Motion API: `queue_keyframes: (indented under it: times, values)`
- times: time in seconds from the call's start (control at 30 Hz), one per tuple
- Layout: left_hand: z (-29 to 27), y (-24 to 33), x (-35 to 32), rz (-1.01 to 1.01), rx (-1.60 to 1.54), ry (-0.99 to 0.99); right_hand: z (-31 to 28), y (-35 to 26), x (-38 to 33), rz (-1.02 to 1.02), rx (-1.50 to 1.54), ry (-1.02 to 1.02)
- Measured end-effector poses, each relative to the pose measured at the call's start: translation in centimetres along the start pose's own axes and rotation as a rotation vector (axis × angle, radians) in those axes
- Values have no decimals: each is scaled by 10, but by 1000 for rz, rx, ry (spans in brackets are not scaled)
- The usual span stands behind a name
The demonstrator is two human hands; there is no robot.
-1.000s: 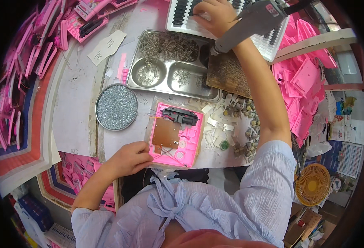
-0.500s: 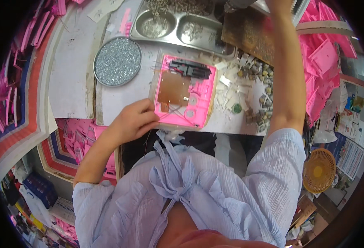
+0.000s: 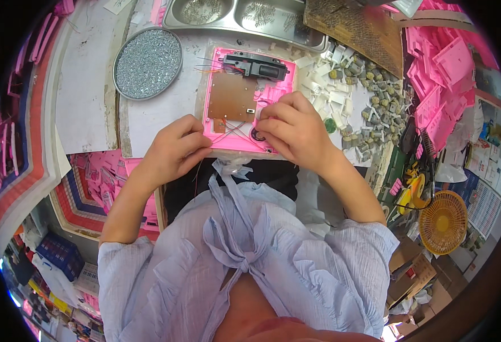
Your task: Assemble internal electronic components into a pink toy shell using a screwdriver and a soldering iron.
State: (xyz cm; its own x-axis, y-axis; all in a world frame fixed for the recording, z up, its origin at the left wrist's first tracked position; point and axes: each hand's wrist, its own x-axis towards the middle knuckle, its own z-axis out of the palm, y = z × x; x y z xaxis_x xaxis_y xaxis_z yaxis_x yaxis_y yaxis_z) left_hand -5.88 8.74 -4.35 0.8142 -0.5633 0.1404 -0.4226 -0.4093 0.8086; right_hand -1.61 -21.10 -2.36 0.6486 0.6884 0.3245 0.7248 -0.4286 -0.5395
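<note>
A pink plastic casing lies flat on the bench before me. It holds a brown circuit board, a black oblong mechanism along its far side and thin wires near its lower edge. My left hand is closed at the casing's lower left corner, thumb and fingers pressed together on the rim. Over the lower right part bends my right hand, its fingertips closed on a small round dark part inside the casing. The fingers partly cover that part.
A round dish of small metal pieces sits at the left. Behind the casing is a steel compartment tray. White plastic bits and small greyish parts lie to the right, beside piled pink plastic parts.
My right hand has come back from the far right of the bench to the casing. A dark round part now shows at its fingertips. The left hand stays at the casing's corner.
</note>
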Motion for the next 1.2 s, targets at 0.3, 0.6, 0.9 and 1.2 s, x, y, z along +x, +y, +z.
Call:
queue_keyframes:
  times: [0.3,0.6,0.9,1.2]
  values:
    - [4,3,-1,23,23,15,7,-2,-15,25,43,72]
    - [-29,30,27,-59,45,-219,-61,56,-42,552,-405,-2]
    - [-31,-18,210,61,334,86,-81,47,-37,714,-109,256]
    - [6,-59,295,-35,725,-17,-86,22,-54,711,-13,366]
